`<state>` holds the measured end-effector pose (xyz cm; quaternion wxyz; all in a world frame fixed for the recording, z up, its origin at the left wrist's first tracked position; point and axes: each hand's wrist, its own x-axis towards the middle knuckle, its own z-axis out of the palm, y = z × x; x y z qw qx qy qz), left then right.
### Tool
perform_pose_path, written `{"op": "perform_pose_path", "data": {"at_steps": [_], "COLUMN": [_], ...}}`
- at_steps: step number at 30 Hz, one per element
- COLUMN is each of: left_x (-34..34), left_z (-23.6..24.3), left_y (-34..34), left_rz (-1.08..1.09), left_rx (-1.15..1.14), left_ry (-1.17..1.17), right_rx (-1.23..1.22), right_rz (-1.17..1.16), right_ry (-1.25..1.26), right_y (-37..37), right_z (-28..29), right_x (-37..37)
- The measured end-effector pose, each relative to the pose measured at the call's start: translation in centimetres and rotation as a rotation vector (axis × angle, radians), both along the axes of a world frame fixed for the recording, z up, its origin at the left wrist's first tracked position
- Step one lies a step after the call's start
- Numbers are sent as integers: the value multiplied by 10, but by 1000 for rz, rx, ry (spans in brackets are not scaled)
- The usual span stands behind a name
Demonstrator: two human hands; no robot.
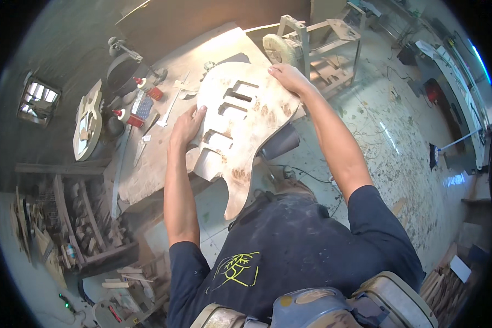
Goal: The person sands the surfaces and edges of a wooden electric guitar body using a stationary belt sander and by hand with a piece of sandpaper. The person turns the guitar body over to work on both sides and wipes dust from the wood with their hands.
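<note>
- Main thing here is the guitar body [254,126]: pale wood, brownish scorch-looking patches, several cutouts through or into its face. It's in both hands, held tilted over the near part of the workbench [153,175], with one horn pointing back toward the person's front.
- Left hand [186,128] is on the left edge around the waist, thumb by the rim. Fingers are curled in against that edge, so it's gripping the body, though I can't tell how far they reach underneath.
- Right hand [288,78] has the far right corner of the wide end, thumb side up on the face. It's holding too — the rest of the fingers are hidden below, so no idea how they're spread.
- Left of the body on the bench: two red-and-white bottles, one farther off [153,92] and one closer [130,118], plus a desk lamp [124,48] behind them.
- A second guitar body [89,123], cream coloured, sits off at the left side, well apart from the hands.
- Grey cylinder [283,142] just past the right edge of the held body, partly covered by it.
- Wooden frame stand [332,46] beyond the right hand, dusty floor [366,109] to the right.
</note>
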<state>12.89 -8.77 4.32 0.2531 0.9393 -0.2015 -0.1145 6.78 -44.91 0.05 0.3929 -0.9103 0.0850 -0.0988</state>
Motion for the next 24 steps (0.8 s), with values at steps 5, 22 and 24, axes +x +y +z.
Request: {"op": "perform_pose_path", "data": {"at_steps": [5, 22, 24], "left_x": [2, 31, 34], "left_z": [11, -24, -22], "left_y": [-53, -200, -212], "left_rz": [-75, -121, -127], "left_rx": [184, 48, 46], "left_ry": [29, -317, -312], "right_rx": [200, 554, 558], "right_rz": [-103, -185, -178], "right_ry": [37, 168, 185], "right_y": [-61, -221, -235], "right_z": [-8, 4, 6], "right_x": [-22, -62, -59]}}
